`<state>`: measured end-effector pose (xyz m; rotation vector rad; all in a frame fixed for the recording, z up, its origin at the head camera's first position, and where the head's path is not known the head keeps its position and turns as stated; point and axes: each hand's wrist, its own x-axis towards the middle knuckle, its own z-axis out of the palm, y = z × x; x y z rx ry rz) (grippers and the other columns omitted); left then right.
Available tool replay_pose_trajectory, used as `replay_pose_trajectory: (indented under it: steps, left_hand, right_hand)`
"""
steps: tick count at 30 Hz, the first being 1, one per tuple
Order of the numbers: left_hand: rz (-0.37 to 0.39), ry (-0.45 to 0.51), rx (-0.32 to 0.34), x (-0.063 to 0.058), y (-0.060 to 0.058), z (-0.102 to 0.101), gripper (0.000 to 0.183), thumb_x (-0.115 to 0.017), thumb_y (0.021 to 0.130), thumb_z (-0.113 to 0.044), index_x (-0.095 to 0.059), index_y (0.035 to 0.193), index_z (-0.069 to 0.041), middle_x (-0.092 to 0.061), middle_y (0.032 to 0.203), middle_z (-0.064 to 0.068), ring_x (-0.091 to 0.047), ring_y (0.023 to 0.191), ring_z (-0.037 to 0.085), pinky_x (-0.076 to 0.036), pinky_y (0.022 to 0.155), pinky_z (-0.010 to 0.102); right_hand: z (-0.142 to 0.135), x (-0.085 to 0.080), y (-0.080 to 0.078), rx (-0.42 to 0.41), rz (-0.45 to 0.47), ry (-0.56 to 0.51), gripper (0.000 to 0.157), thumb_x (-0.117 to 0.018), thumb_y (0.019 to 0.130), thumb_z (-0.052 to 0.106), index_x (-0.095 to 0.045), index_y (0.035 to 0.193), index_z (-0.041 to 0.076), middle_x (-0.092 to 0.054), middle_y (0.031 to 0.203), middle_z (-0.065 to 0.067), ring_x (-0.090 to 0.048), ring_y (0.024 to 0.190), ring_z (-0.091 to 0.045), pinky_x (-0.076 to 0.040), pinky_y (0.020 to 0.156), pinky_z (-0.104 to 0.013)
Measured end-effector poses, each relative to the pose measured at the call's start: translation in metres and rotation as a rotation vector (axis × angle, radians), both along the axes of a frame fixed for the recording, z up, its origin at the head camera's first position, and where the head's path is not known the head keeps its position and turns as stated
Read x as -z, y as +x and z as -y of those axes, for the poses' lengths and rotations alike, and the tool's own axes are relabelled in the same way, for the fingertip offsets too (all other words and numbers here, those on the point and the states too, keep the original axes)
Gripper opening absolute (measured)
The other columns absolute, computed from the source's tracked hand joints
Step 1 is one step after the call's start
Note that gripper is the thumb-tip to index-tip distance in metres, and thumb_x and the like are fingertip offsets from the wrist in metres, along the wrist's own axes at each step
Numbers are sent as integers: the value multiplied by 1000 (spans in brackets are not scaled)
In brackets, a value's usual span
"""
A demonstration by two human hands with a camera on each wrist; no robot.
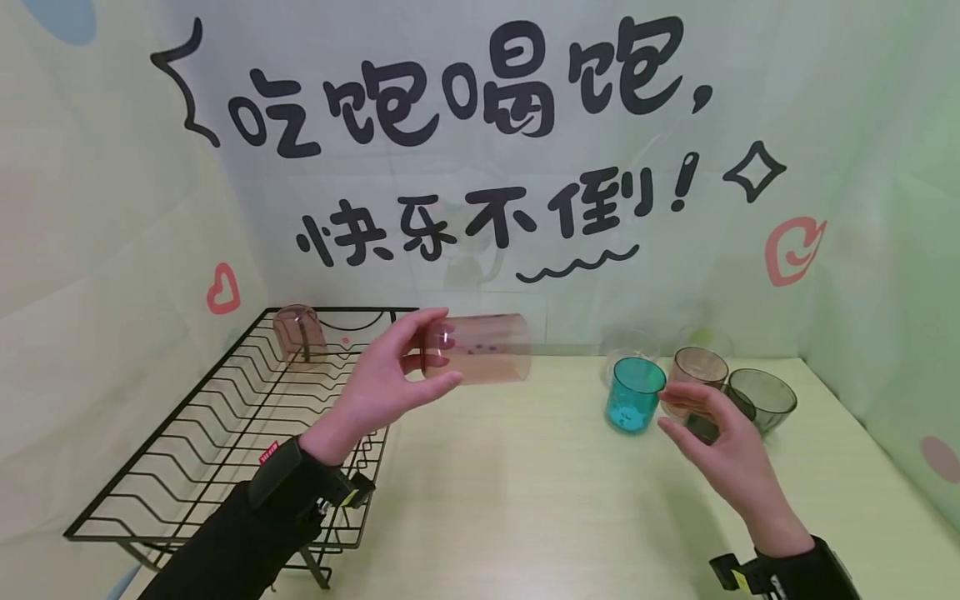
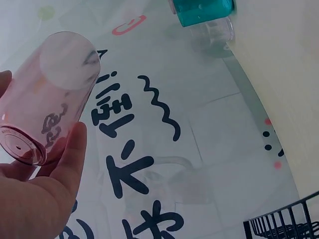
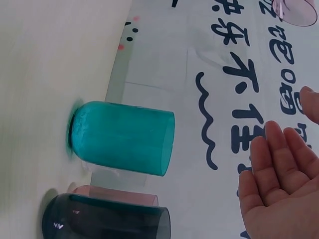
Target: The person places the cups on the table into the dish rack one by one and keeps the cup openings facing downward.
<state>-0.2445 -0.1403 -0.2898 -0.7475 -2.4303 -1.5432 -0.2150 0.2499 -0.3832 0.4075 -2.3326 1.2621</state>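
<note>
My left hand (image 1: 393,367) grips a clear pink cup (image 1: 480,348) near its base, above the table. The cup lies on its side in the air, mouth toward the right; in the left wrist view its base faces down toward the palm. My right hand (image 1: 723,450) hangs with fingers extended and thumb apart, holding nothing. Just left of its fingertips stands an upright teal cup (image 1: 633,396); in the right wrist view a gap separates that hand from it. Behind the right hand are another pink cup (image 1: 699,367) and a dark cup (image 3: 104,216), partly hidden.
A black wire dish rack (image 1: 258,417) stands on the left, with a pinkish cup (image 1: 298,333) at its far left corner. A grey-green glass bowl (image 1: 768,400) is at the right, and a clear glass (image 1: 630,343) behind the teal cup. A printed cloth (image 1: 465,283) backs the table (image 1: 525,483).
</note>
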Motion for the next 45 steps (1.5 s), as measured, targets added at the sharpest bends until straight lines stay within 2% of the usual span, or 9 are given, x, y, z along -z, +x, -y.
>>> replay_pose_trajectory:
  steps: [5, 11, 17, 24, 25, 32, 36, 45]
  left_hand:
    - [1, -9, -32, -5, -6, 8, 73, -81, 81, -4, -45, 144, -4, -60, 121, 13, -63, 103, 26, -54, 89, 31]
    - [16, -49, -80, -9, -10, 15, 73, -81, 81, -7, -45, 145, -4, -60, 123, 13, -62, 103, 26, -54, 88, 29]
    - [24, -80, -119, -10, -12, 22, 74, -81, 82, -10, -43, 146, -5, -58, 122, 13, -61, 99, 25, -55, 86, 30]
    - [18, -125, -179, -10, -18, 33, 73, -79, 84, -13, -42, 147, -5, -57, 124, 13, -60, 99, 26, -55, 86, 33]
    - [21, -128, -187, -10, -19, 35, 73, -79, 85, -14, -42, 147, -5, -56, 124, 14, -60, 100, 27, -55, 86, 34]
    - [29, -138, -276, -12, -19, 45, 74, -77, 87, -23, -41, 150, -11, -55, 119, 11, -56, 101, 26, -51, 87, 38]
    - [27, -137, -322, -13, -20, 49, 77, -78, 86, -28, -39, 151, -10, -54, 118, 11, -56, 101, 26, -50, 88, 39]
    - [26, -120, -384, -11, -26, 61, 78, -76, 87, -26, -37, 151, -7, -52, 120, 14, -55, 105, 29, -48, 92, 40]
  right_hand:
    - [-7, 3, -1, 4, -10, 11, 42, -76, 86, 2, -62, 125, 6, -65, 116, -4, -52, 107, 5, -33, 92, -8]
    - [-14, 7, -1, 27, -14, 26, 45, -77, 83, -1, -62, 125, 4, -65, 115, -1, -52, 106, 9, -34, 90, -6]
    - [-20, 10, -2, 57, -7, 57, 45, -78, 83, 1, -62, 124, 5, -65, 116, -6, -50, 106, 10, -33, 89, -6]
    - [-23, 9, -1, 59, -15, 61, 42, -77, 85, 3, -61, 124, 2, -65, 115, -1, -51, 106, 11, -33, 90, -6]
    - [-24, 9, -1, 61, -14, 62, 43, -77, 85, 3, -61, 124, 2, -65, 115, -5, -50, 106, 11, -33, 90, -6]
    - [-26, 10, -1, 87, 14, 93, 42, -77, 87, 10, -61, 125, 2, -64, 116, -8, -48, 106, 13, -32, 87, -6]
    - [-28, 11, -2, 95, 18, 106, 43, -77, 87, 10, -61, 125, 3, -65, 117, -13, -47, 106, 12, -31, 87, -6]
    - [-34, 15, -3, 123, 30, 131, 45, -79, 85, 8, -61, 126, 2, -65, 118, -16, -46, 105, 12, -30, 86, -7]
